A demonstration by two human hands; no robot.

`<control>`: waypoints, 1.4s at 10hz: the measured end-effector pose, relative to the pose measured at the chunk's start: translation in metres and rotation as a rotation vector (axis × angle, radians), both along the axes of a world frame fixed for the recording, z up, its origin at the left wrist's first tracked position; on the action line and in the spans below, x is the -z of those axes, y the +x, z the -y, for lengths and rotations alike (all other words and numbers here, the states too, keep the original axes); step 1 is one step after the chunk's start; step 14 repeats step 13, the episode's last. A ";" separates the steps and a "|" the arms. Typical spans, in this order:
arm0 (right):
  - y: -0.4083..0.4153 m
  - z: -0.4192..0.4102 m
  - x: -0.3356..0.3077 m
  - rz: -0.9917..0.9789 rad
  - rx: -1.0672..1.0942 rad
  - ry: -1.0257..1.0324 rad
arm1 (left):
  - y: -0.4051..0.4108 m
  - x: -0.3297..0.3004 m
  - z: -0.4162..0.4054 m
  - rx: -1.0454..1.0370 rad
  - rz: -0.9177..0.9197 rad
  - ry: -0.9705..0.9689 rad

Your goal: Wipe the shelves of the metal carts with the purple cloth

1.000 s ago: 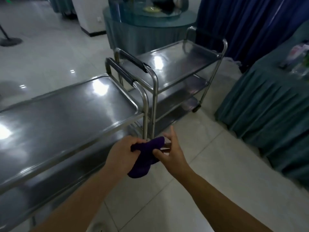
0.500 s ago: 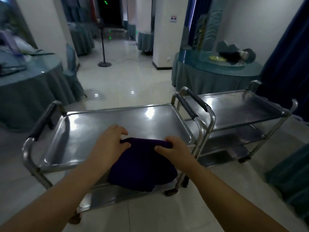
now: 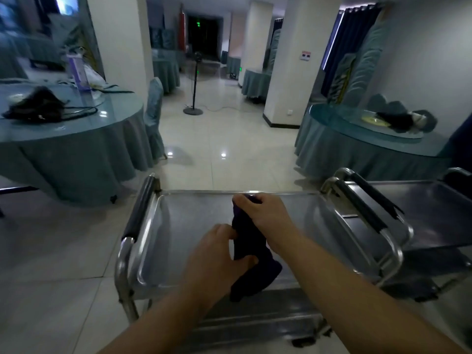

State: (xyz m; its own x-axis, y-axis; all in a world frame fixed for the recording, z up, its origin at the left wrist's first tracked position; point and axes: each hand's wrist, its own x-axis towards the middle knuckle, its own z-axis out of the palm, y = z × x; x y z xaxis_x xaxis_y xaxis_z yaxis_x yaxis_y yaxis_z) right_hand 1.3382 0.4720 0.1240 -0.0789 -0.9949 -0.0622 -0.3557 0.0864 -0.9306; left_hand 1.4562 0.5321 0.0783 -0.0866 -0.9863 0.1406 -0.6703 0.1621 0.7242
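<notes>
Above the top shelf (image 3: 194,241) of the nearer metal cart (image 3: 127,267), the purple cloth (image 3: 251,261) is gripped by curled fingers of both the left hand (image 3: 217,259) and the right hand (image 3: 263,213). A second cart (image 3: 429,215) is parked just beside, at right. Draped round tables (image 3: 76,159) and a fan stand (image 3: 193,98) are seen beyond.

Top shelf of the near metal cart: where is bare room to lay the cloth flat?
The near steel cart's top shelf is bare from the left black-padded handle to the hands. The middle is crowded: left hand and right hand grip the bunched purple cloth. Another bare strip runs along the right rim.
</notes>
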 end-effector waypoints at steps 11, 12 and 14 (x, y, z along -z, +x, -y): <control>0.188 0.247 0.094 -0.530 -0.787 0.115 | 0.317 0.044 0.236 -0.271 0.309 0.199; 0.201 0.265 0.134 -0.646 -0.793 0.096 | 0.312 0.071 0.257 -0.333 0.479 0.277; 0.207 0.275 0.149 -0.533 -0.662 0.105 | 0.308 0.084 0.267 -0.482 0.475 0.184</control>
